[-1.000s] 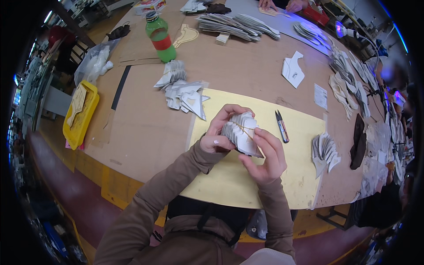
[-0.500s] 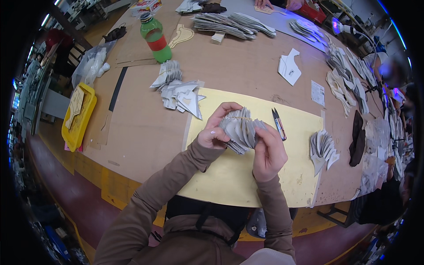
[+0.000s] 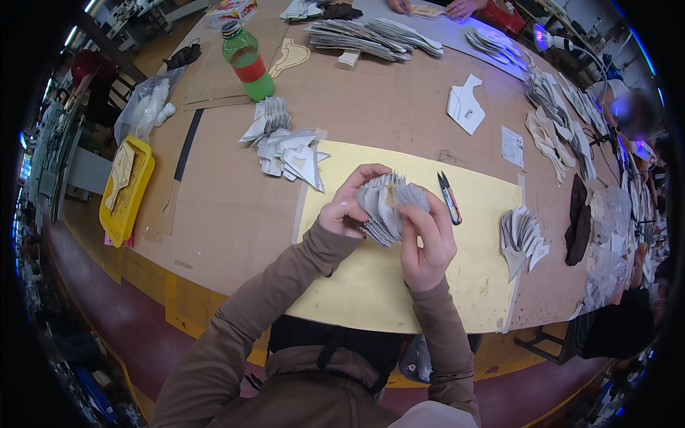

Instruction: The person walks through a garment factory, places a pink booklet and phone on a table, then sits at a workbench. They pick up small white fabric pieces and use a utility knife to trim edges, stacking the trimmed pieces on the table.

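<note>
A bundle of grey-white cut pieces [image 3: 383,207], fanned at its edges, is held above the yellow board [image 3: 357,285]. My left hand [image 3: 346,207] grips the bundle's left side, thumb in front and fingers behind. On its right side, my right hand [image 3: 427,239] pinches the pieces between thumb and fingers. Thread snips [image 3: 449,198] lie on the board just beyond my right hand. Further right rests another fanned bundle of pieces [image 3: 522,239]. Two more piles of such pieces [image 3: 289,157] lie beyond my left hand.
A green bottle [image 3: 250,64] stands at the far left, and a yellow tray [image 3: 132,189] sits at the table's left edge. Stacks of flat pieces [image 3: 357,39] lie at the back, near a co-worker's hands [image 3: 464,8]. One white piece [image 3: 467,105] lies alone.
My right hand has shifted slightly left and nearer, and its fingers have moved over the front of the bundle. The bundle's right part is spread differently. My left hand keeps its hold.
</note>
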`<move>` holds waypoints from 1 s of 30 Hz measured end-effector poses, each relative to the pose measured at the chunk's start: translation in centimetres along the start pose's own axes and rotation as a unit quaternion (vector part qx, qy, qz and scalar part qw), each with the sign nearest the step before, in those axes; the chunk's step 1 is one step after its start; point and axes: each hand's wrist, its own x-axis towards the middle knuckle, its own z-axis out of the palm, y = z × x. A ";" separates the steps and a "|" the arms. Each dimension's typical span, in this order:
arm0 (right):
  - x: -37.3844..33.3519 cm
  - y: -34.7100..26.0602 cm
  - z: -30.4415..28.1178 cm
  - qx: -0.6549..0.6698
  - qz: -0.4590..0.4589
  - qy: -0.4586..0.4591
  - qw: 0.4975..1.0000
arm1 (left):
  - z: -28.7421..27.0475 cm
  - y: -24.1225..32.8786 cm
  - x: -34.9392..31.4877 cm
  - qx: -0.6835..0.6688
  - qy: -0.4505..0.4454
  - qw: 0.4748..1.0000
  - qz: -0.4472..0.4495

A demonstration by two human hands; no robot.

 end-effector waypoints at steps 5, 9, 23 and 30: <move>0.3 -0.7 0.0 0.024 0.051 -0.002 0.998 | 0.1 -0.1 0.0 0.019 -0.004 1.000 -0.004; 0.2 -0.8 0.1 0.029 0.080 0.010 0.996 | 0.2 0.0 0.0 0.038 -0.008 0.999 -0.006; 0.3 -0.6 -0.4 0.045 0.036 -0.016 0.998 | 0.5 0.0 -0.1 0.004 -0.028 0.999 -0.020; 0.3 -0.5 -0.2 0.015 0.039 -0.004 0.999 | 1.0 0.3 -0.2 0.015 -0.032 0.999 -0.016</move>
